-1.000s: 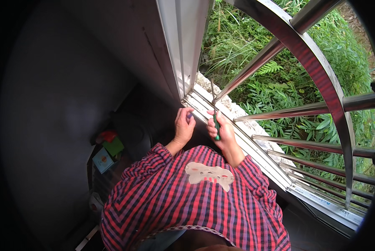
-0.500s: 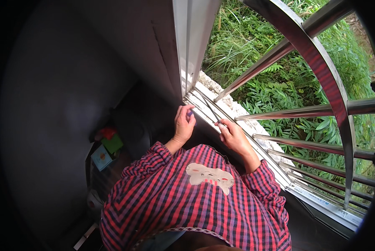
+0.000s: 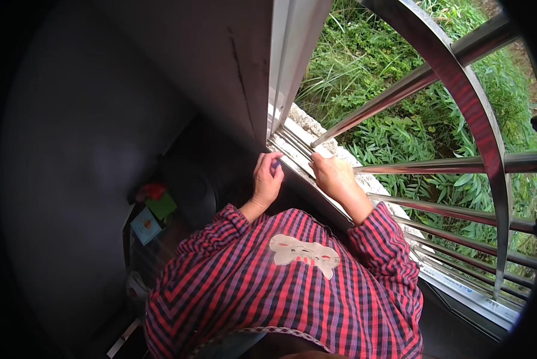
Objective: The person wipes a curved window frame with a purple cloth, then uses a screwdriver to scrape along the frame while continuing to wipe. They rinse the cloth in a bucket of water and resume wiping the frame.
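My left hand (image 3: 267, 180) is closed beside the inner edge of the window sill, its fingers curled round a small purple-blue thing (image 3: 276, 163) that is mostly hidden. Over the track of the window frame (image 3: 293, 151) lies my right hand (image 3: 339, 181), closed, knuckles up. A thin dark rod (image 3: 301, 147) runs from its fingertips along the track toward the corner; among the track's dark lines it is hard to make out. White, rough, dirty patches cover the sill near both hands.
Shiny metal bars (image 3: 385, 105) and a curved metal band (image 3: 472, 107) stand outside the window, with green plants (image 3: 388, 131) beyond. A grey panel (image 3: 220, 66) rises at the left. Lower left are a light blue box (image 3: 145, 226) and a green item (image 3: 162, 206).
My right hand has moved up and slightly right, turning knuckles up over the track, and the rod now lies closer along it. My left hand has barely moved. The whole view has shifted a little.
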`<state>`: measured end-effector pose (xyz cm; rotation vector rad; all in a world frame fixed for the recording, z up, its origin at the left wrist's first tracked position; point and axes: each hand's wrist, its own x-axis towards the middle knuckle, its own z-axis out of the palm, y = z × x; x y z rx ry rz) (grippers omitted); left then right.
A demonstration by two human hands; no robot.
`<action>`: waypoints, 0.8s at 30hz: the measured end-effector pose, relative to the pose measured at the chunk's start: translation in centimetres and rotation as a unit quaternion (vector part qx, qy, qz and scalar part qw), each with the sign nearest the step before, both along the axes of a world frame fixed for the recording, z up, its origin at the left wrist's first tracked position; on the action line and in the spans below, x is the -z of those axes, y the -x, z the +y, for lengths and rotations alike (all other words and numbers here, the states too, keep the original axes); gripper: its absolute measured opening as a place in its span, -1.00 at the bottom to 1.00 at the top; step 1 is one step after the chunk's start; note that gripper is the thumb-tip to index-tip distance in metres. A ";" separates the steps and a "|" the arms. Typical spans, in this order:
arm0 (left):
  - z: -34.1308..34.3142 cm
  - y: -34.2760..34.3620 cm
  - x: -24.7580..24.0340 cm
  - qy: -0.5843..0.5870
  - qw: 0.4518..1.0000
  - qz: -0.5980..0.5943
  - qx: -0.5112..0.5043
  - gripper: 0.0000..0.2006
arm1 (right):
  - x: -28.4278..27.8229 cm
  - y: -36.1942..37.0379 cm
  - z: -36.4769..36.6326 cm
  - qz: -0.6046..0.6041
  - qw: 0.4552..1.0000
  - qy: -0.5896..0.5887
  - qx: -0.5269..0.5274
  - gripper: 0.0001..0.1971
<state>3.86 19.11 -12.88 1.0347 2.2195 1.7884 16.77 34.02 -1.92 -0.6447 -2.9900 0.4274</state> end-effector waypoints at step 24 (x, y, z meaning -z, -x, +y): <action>5.9 0.4 -8.4 -0.175 0.979 0.098 0.031 -0.82 | 2.9 -1.1 -4.7 0.283 0.945 0.131 0.104 -0.60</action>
